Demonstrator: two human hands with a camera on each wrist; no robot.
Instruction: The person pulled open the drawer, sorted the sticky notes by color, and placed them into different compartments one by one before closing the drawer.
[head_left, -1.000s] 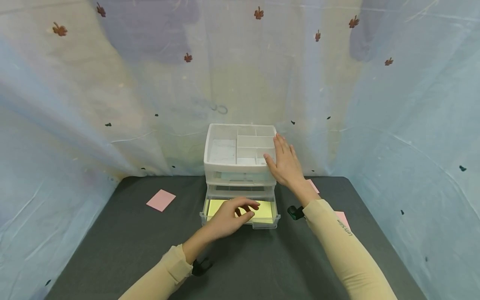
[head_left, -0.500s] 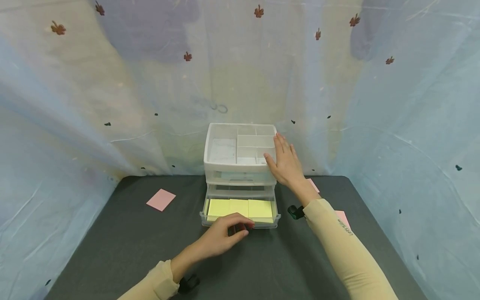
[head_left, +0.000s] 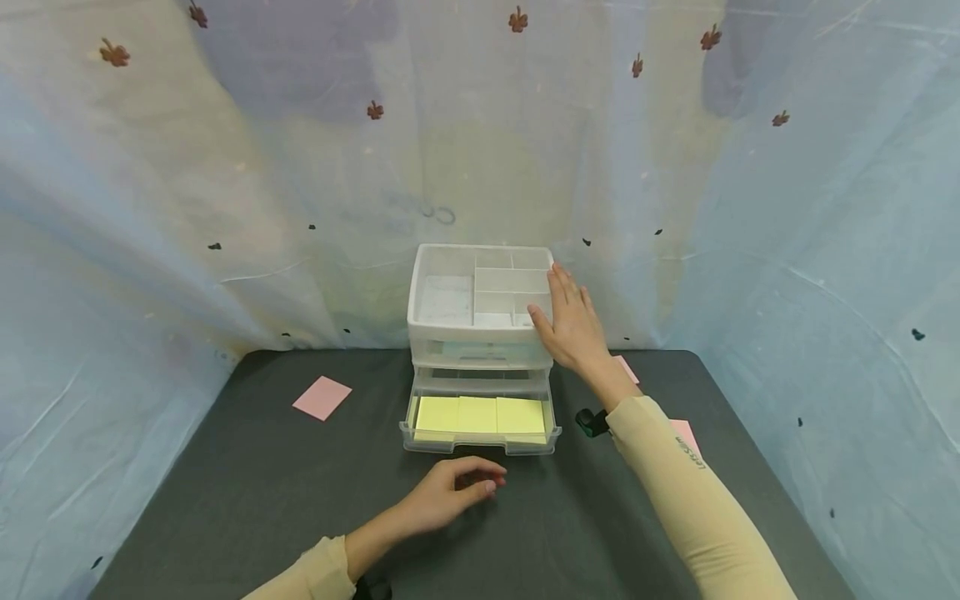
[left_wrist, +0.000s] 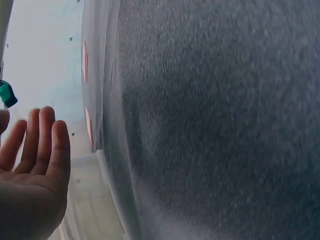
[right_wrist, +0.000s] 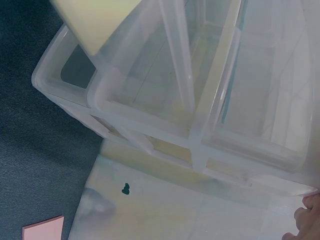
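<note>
A white plastic drawer organizer [head_left: 480, 329] stands at the back of the dark table. Its lower clear drawer [head_left: 480, 447] is pulled out and holds several yellow sticky notes [head_left: 477, 414] side by side. My left hand [head_left: 448, 497] is just in front of that drawer, apart from it, fingers loosely bent and holding nothing. In the left wrist view the left hand [left_wrist: 37, 170] has its fingers spread a little. My right hand [head_left: 576, 327] rests with straight fingers against the organizer's right side. Only fingertips [right_wrist: 307, 220] of it show in the right wrist view.
A pink sticky note [head_left: 322, 397] lies on the table [head_left: 247, 467] left of the organizer. Two more pink notes, one farther back [head_left: 626, 369] and one nearer [head_left: 686, 436], lie partly behind the right arm. A patterned curtain [head_left: 480, 150] surrounds the table.
My left hand has drawn back from over the drawer toward the table's front, uncovering the yellow sticky notes. The right hand has stayed on the organizer's side.
</note>
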